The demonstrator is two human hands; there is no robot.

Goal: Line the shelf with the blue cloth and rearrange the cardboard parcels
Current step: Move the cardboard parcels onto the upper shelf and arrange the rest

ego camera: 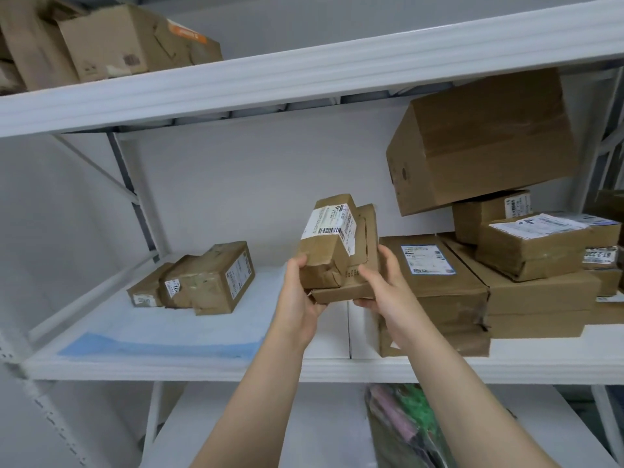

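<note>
Both hands, left (299,292) and right (381,282), clasp two small brown cardboard parcels (332,251) stacked above the white shelf (202,369); best lowered level onto the pale blue cloth (162,342) at left, beside the two parcels (199,280) there.

Rear parcel (366,244): the front parcel (329,241) covers its left half, so I cannot judge its full shape.
Label print: too small for me to read.
Left hand (297,292): the fingers go behind the parcels, out of my sight.
Blue cloth (162,342): its right edge is hidden behind the left forearm.
Top-shelf boxes (33,45): cut off by the left and top edges.
Bag (405,430) on the lower shelf: blurred, cut off at the bottom, contents unclear.
Far-right parcel (607,204): cut off by the right edge.
</note>
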